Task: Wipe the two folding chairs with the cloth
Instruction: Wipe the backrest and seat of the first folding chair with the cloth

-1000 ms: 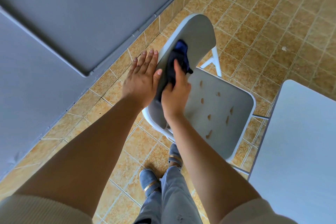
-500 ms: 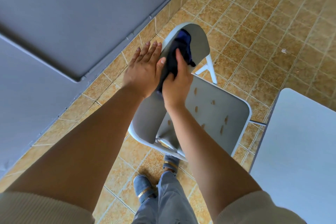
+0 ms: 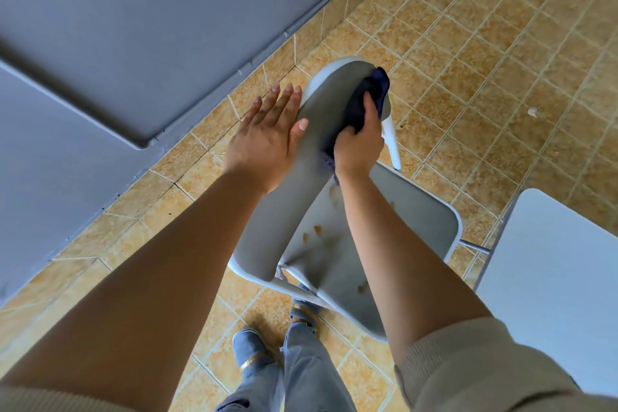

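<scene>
A grey folding chair (image 3: 418, 224) with a white frame stands on the tiled floor below me. Its backrest (image 3: 321, 130) runs up the middle of the view. My right hand (image 3: 359, 144) grips a dark blue cloth (image 3: 368, 100) and presses it against the upper right of the backrest. My left hand (image 3: 267, 134) lies flat, fingers spread, on the backrest's left edge, with the thumb on its front face. The seat shows several small slots with orange floor behind them. A white surface (image 3: 551, 271) at the right edge may be a second chair; I cannot tell.
A grey wall and door panel (image 3: 133, 43) fill the upper left, meeting the orange tiled floor (image 3: 485, 43) along a grey skirting. My legs in grey jeans and grey shoes (image 3: 247, 348) stand just behind the chair. Open floor stretches to the upper right.
My right hand has slid the cloth up and to the right along the backrest, toward its top corner. My left hand stays flat on the left edge. The view has shifted closer.
</scene>
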Demonstrator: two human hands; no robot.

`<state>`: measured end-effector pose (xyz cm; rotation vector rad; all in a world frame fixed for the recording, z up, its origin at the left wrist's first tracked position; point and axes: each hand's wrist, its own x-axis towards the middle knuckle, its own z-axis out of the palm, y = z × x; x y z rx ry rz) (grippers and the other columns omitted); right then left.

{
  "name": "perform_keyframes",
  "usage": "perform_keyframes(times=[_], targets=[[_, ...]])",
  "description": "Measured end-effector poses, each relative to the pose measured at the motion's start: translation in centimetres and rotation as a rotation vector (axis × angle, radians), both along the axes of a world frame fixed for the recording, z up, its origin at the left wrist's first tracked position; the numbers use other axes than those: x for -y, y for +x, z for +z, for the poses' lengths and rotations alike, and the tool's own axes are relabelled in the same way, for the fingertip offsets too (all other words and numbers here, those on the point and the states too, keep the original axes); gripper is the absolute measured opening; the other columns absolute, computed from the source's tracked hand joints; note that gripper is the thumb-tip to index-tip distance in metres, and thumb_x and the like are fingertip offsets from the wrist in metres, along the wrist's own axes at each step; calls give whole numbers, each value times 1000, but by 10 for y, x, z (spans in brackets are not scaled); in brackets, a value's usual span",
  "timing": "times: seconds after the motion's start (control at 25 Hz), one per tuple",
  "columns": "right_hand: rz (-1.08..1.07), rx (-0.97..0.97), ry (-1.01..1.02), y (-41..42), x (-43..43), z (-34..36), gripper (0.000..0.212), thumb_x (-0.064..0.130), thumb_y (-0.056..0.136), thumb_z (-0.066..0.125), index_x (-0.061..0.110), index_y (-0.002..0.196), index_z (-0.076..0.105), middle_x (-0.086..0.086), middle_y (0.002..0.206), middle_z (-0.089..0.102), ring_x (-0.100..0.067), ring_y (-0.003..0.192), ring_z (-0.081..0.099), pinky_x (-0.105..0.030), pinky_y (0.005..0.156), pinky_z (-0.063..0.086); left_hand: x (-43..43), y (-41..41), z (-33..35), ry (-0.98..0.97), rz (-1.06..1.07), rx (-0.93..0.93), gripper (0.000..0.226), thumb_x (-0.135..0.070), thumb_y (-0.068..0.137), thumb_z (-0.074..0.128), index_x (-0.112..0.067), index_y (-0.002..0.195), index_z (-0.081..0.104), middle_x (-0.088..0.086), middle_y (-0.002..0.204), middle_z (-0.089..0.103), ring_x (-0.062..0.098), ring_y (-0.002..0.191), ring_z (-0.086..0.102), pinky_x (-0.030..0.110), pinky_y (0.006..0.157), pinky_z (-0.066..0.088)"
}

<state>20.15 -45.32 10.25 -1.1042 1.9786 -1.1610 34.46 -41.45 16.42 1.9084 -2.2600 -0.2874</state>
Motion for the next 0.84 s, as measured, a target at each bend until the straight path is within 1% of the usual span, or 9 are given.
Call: perform_keyframes(times=[0.08,0.2,0.24,0.32,0.4,0.52,0.6,0.72,0.84], targets=[[28,16,-152,19,-1,20,70,-9,73,43,18,137,50,-9,139,54,-31,124,50,-45,102,42,-1,0,-1,-16,-2,12,63,-45,99,4,-14,153,13,3,160,16,17,148,6,29,120,-1],[182,-84,-277,34,-48,14,68,-11,71,49,13,134,53,-7,137,56,-25,122,53,-31,98,40,-1,0,0,-29,-12,34,70,-47,94,-3,-12,152,14,4,159,18,18,148,8,30,120,0],[222,-104,-259,31,-64,5,68,-12,72,50,15,135,52,-5,137,56,-24,119,53,-28,95,39,-1,-1,1,-26,-11,33,69,-47,94,-2,-12,152,14,4,159,18,18,148,7,29,120,-1],[200,-82,-180,15,-72,-10,69,-12,73,48,19,135,53,-6,135,58,-25,112,54,-30,92,41,-1,-1,2,-16,0,25,65,-46,97,1,-14,152,12,3,160,16,17,148,5,28,119,-3],[115,-8,-51,-5,-48,-18,65,-7,79,46,21,137,51,-8,133,59,-28,112,56,-32,91,44,-1,-1,1,-6,8,18,59,-43,100,7,-15,153,10,1,160,14,15,148,4,27,118,-5],[77,-12,111,-29,6,-4,66,-2,83,41,29,142,43,-6,137,55,-29,116,55,-33,93,45,0,-1,1,-7,11,8,56,-40,102,10,-16,153,10,1,160,14,14,148,4,26,118,-4],[100,-8,18,-27,23,17,69,-8,80,40,24,140,46,-5,140,52,-27,122,52,-30,98,42,-4,1,0,-17,16,-11,56,-40,102,10,-16,153,13,2,159,18,15,148,7,26,118,-2],[159,-42,-205,7,5,38,66,-16,77,45,14,135,53,-12,137,54,-32,123,50,-18,93,37,-21,11,-7,-67,32,-39,62,-43,99,7,-13,151,21,5,157,26,19,147,16,30,120,6],[199,-78,-308,43,-47,36,67,-16,71,47,12,132,55,-10,132,59,-34,115,54,-25,93,36,-56,22,-14,-106,81,-80,63,-43,98,11,-9,149,26,9,155,29,24,145,21,38,120,16]])
